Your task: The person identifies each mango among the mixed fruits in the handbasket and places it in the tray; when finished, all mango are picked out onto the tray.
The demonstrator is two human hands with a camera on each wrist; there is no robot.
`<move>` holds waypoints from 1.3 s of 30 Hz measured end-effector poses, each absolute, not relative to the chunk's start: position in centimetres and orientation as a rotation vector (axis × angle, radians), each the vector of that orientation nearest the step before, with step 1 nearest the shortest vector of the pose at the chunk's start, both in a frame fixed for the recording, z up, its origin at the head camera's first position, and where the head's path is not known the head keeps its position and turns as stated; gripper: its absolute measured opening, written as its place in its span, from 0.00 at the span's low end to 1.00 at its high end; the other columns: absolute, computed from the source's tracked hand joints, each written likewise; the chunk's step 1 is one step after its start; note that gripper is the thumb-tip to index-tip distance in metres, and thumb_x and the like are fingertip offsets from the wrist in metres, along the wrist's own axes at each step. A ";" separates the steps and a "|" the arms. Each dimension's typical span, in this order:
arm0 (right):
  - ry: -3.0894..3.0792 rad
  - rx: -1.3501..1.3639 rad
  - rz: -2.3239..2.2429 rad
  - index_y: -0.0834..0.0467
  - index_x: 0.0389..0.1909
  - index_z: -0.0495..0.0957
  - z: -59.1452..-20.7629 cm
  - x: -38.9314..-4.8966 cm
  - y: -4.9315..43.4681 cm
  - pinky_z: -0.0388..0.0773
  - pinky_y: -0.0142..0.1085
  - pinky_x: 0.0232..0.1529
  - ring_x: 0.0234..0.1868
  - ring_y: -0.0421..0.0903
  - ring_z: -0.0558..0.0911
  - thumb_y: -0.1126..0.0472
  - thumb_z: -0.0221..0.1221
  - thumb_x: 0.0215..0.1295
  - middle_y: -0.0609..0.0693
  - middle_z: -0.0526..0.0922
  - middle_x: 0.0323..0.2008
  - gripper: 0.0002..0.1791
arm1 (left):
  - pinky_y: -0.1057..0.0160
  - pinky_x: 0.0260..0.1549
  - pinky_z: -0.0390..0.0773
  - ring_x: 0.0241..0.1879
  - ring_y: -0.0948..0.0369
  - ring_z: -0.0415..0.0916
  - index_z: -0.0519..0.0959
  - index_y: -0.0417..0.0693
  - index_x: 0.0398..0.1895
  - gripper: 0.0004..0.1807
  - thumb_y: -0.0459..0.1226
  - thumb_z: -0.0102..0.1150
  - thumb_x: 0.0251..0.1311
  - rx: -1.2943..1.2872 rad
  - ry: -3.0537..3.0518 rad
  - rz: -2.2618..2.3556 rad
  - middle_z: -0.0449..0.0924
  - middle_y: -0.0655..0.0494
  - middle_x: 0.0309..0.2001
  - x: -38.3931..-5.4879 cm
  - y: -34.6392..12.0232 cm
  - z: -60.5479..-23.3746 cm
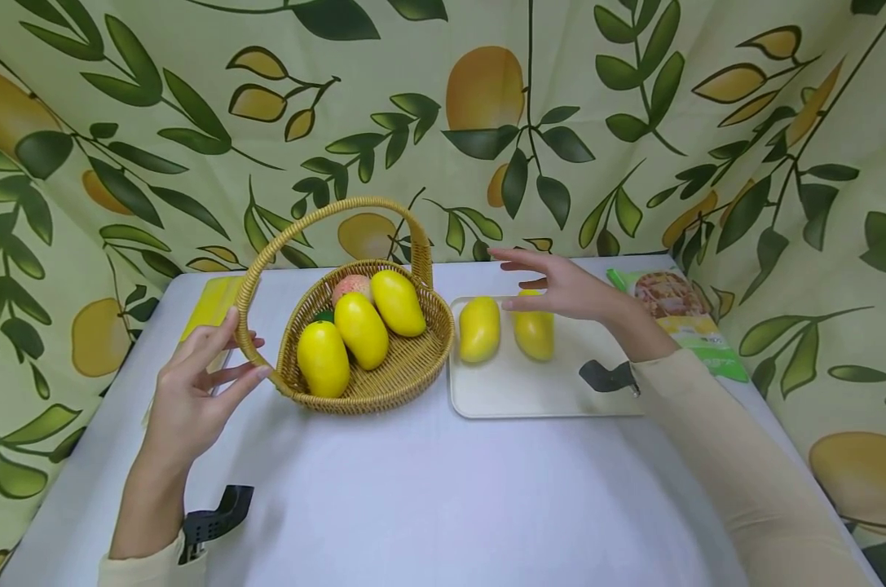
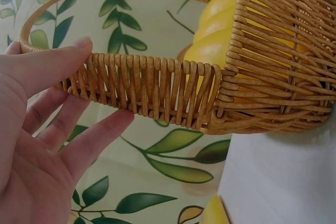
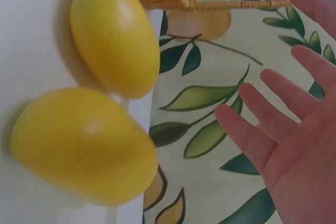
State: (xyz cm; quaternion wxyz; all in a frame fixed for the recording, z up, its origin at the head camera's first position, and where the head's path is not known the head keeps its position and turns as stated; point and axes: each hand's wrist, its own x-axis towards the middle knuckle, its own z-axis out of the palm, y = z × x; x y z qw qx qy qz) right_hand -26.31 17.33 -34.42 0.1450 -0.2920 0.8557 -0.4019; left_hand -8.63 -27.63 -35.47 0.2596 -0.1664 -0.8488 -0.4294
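Note:
My left hand (image 1: 191, 390) pinches the handle of a woven wicker basket (image 1: 409, 377) on its left side, thumb on one face and fingers on the other in the left wrist view. Inside the basket lie three yellow mangoes (image 1: 361, 331), a pinkish speckled round fruit (image 1: 352, 286) and something green, mostly hidden. Over the back of a white tray (image 1: 560, 399), my right hand (image 1: 563, 285) hovers with fingers spread and holds nothing. Two mangoes lie on that tray, a left one (image 1: 479, 329) and a right one (image 1: 535, 334) partly covered by the hand in the head view.
Behind the left hand lies a flat yellow item (image 1: 211, 306), partly hidden. A green-edged printed packet (image 1: 681, 318) is at the table's back right, beyond the right forearm. White cloth (image 1: 443, 497) covers the table, and a leaf-and-fruit patterned curtain (image 1: 413, 73) hangs around it.

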 end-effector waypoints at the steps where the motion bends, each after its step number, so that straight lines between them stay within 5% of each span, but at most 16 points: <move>1: 2.462 -0.847 -1.154 0.47 0.79 0.60 -34.1 -26.2 17.0 0.73 0.58 0.72 0.77 0.55 0.67 0.55 0.67 0.66 0.50 0.63 0.79 0.43 | 0.83 0.41 0.81 0.51 0.77 0.78 0.66 0.44 0.74 0.51 0.11 0.68 0.43 -0.456 -2.296 -1.163 0.75 0.76 0.49 -8.7 -27.6 -35.5; 17: 2.342 -1.016 -1.076 0.47 0.77 0.64 -32.4 -26.0 11.9 0.78 0.51 0.69 0.73 0.50 0.72 0.51 0.69 0.63 0.45 0.68 0.76 0.41 | 0.83 0.42 0.81 0.52 0.78 0.77 0.66 0.46 0.75 0.51 0.12 0.68 0.44 -0.424 -2.302 -1.160 0.74 0.79 0.50 -8.6 -27.6 -35.6; 25: 2.245 -1.040 -1.040 0.50 0.77 0.62 -32.9 -26.1 9.2 0.80 0.49 0.68 0.75 0.54 0.69 0.51 0.69 0.64 0.50 0.64 0.78 0.43 | 0.83 0.42 0.81 0.53 0.78 0.77 0.67 0.47 0.74 0.50 0.11 0.67 0.44 -0.398 -2.298 -1.173 0.74 0.80 0.50 -8.6 -27.5 -35.6; 39: 2.250 -1.080 -0.941 0.48 0.78 0.61 -33.8 -26.5 5.4 0.72 0.57 0.73 0.78 0.55 0.65 0.46 0.67 0.64 0.46 0.58 0.81 0.43 | 0.83 0.41 0.81 0.52 0.79 0.77 0.68 0.50 0.74 0.51 0.12 0.68 0.44 -0.363 -2.308 -1.150 0.75 0.79 0.51 -8.4 -27.4 -35.5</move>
